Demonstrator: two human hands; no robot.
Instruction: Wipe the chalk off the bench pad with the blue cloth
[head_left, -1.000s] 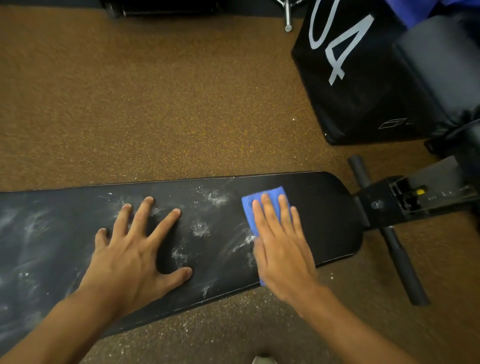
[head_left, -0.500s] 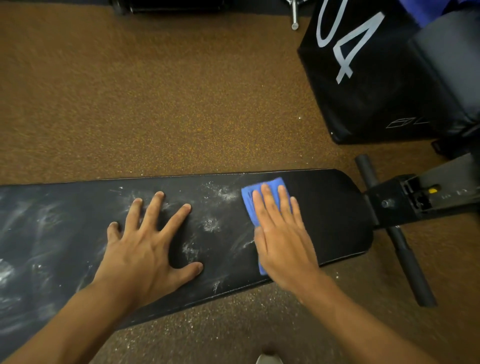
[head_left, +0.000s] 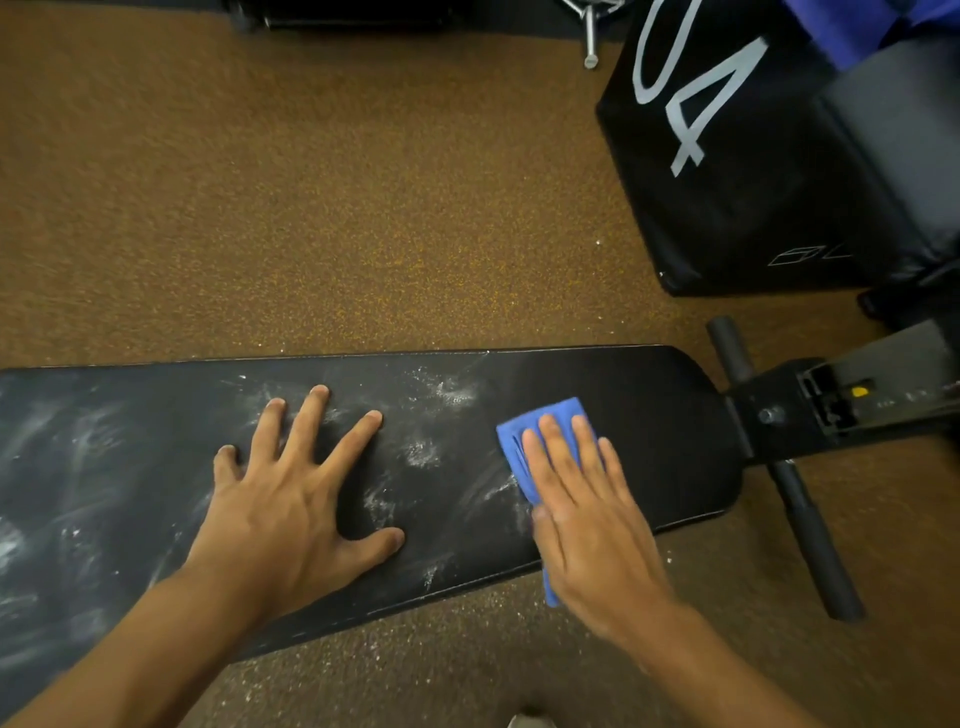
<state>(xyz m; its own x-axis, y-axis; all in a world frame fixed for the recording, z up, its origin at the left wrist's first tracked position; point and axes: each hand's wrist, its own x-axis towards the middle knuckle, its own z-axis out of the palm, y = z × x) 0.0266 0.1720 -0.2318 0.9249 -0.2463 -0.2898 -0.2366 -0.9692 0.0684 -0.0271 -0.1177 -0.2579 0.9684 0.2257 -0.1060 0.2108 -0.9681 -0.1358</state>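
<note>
A long black bench pad (head_left: 649, 415) stretches from the left edge to the right of centre. White chalk smears (head_left: 421, 452) cover its middle and left part; the right end looks dark and clean. My right hand (head_left: 587, 514) presses flat with straight fingers on a folded blue cloth (head_left: 519, 441) near the pad's right end; most of the cloth is hidden under the hand. My left hand (head_left: 291, 499) rests flat on the pad with fingers spread, left of the cloth.
The bench's black frame (head_left: 789, 415) and a padded crossbar (head_left: 810, 525) extend to the right. A black box marked with white numerals (head_left: 727, 171) stands at the back right. Brown speckled flooring (head_left: 311, 208) surrounds the bench, with chalk dust below the pad.
My right hand has slid the cloth down toward the near edge of the pad. My left hand stays pressed in the same place.
</note>
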